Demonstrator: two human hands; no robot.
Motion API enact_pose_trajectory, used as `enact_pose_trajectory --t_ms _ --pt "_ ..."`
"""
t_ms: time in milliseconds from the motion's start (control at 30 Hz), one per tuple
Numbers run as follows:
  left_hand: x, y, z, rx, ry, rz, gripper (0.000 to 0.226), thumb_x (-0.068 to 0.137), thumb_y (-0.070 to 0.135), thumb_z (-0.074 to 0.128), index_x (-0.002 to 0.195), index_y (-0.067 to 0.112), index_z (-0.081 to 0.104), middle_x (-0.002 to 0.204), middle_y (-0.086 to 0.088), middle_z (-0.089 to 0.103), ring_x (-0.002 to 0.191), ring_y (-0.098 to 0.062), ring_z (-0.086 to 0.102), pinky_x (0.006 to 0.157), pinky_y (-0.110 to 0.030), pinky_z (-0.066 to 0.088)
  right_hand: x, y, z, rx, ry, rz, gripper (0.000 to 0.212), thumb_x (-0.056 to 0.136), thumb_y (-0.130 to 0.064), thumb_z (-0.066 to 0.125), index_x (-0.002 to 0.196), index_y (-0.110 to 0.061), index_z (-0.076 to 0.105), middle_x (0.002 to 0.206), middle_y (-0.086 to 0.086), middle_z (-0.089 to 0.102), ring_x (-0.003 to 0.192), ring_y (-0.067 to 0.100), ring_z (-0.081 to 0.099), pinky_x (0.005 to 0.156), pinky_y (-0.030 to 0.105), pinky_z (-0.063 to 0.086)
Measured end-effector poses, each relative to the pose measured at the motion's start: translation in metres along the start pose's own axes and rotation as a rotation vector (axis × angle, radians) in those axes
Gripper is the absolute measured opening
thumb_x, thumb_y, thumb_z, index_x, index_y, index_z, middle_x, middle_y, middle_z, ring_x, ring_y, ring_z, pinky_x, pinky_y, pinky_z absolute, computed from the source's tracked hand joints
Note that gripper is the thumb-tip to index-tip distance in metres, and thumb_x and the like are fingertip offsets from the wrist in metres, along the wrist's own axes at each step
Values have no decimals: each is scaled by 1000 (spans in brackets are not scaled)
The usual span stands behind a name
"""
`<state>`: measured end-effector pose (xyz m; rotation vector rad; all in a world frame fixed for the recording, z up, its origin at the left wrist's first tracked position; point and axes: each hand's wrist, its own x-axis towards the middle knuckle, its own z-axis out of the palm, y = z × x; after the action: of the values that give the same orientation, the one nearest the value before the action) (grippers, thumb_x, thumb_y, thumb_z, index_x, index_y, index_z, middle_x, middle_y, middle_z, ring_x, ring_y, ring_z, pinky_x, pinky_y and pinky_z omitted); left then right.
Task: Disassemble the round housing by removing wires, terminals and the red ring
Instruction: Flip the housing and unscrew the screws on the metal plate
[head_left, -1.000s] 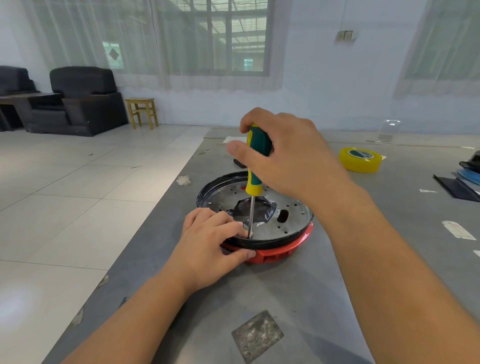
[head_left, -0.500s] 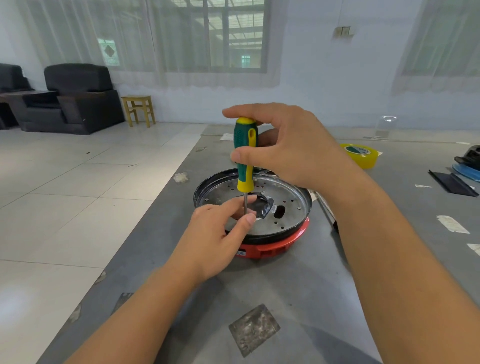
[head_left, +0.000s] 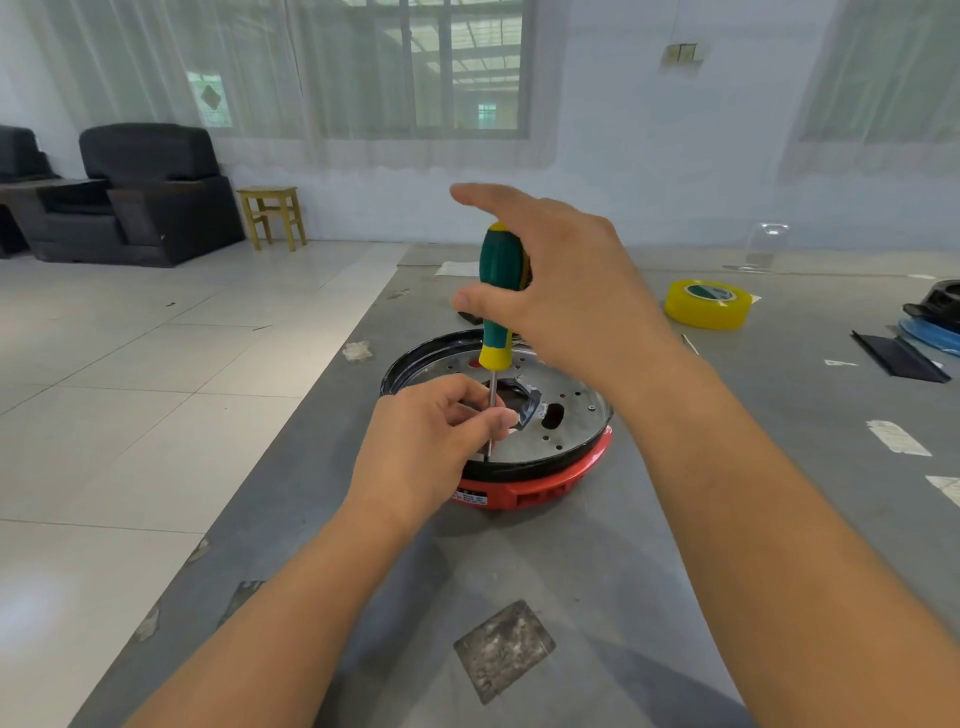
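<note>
Hands work together on the round housing (head_left: 550, 426), which sits on the grey table (head_left: 597, 571). Right hand (head_left: 561, 306) grips the screwdriver (head_left: 500, 291) upright to turn it. Left hand (head_left: 441, 441) pinches its shaft so the tip stays put. Underneath, the red ring (head_left: 540, 486) is still on.

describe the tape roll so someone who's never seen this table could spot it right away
Start at the round housing with its red ring in the middle of the grey table. Look beyond it and to the right, past the right hand holding the screwdriver. The tape roll lies flat there, the only bright yellow ring, with a green and white core.
</note>
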<state>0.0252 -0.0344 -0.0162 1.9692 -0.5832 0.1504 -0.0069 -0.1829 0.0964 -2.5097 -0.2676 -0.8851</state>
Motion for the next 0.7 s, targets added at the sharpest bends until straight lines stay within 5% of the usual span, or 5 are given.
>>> enact_pose_trajectory --t_ms 100,267,367,533,700 --pt "0 -3 0 31 35 17 11 86 44 81 84 36 73 78 19 77 76 -1 73 71 -16 52 1 -1 -3 114 -49 -7 63 86 -27 77 140 -35 46 119 -9 60 107 11 57 92 28 53" --pt "-7 -3 -1 -20 -133 114 24 107 27 54 119 46 63 108 26 75 99 -1 72 94 -30 56 0 0 -2 319 -161 9 38 84 -12 66 115 -32 56 115 -15 64 114 -4 63 89 23 57" --pt "-6 -4 -4 -34 -115 114 20 108 18 52 106 31 66 95 17 78 88 -6 75 89 -31 59 0 -1 1 261 -135 -26 42 87 -22 63 124 -40 56 117 -11 61 110 2 61 91 26 54" --pt "-2 -3 -5 -97 -53 25 5 96 28 73 91 28 71 82 14 79 79 -6 76 88 -35 61 0 1 2 11 7 -15 52 88 -66 63 136 -48 52 102 -10 52 93 8 52 82 22 45" --pt "1 -4 -2 30 57 56 25 86 46 81 81 30 62 77 17 75 73 -5 71 73 -30 57 -1 -4 -1 73 -37 -39 61 89 -39 73 144 -40 46 105 -9 60 88 12 57 82 29 55"
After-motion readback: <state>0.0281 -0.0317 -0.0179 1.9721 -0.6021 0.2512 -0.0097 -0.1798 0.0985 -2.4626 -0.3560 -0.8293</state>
